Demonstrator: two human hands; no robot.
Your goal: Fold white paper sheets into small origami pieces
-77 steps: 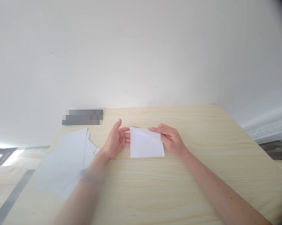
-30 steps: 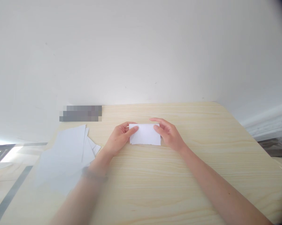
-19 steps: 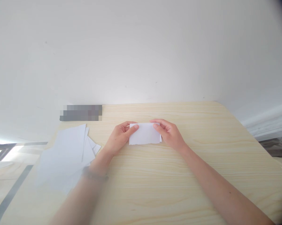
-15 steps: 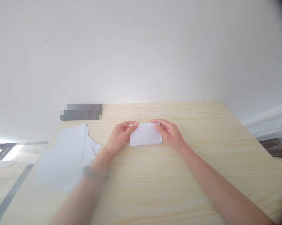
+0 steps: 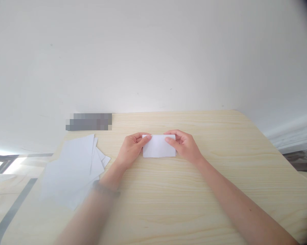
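A small white folded paper (image 5: 158,147) lies on the light wooden table (image 5: 184,190), near its far middle. My left hand (image 5: 130,149) pinches the paper's left end, with the forefinger on the upper left corner. My right hand (image 5: 185,145) grips the right end, thumb on top and fingers curled behind the far edge. Both hands are closed on the paper and hold it against the table.
A loose pile of white sheets (image 5: 74,168) lies fanned out on the table's left part. A blurred grey strip (image 5: 89,121) sits at the table's far left edge against the white wall. The table's right edge runs diagonally at the right.
The sheet, first larger with its far edge lifted, has been folded to half its depth. Since then my fingers have shifted slightly along the fold while the paper stays in place.
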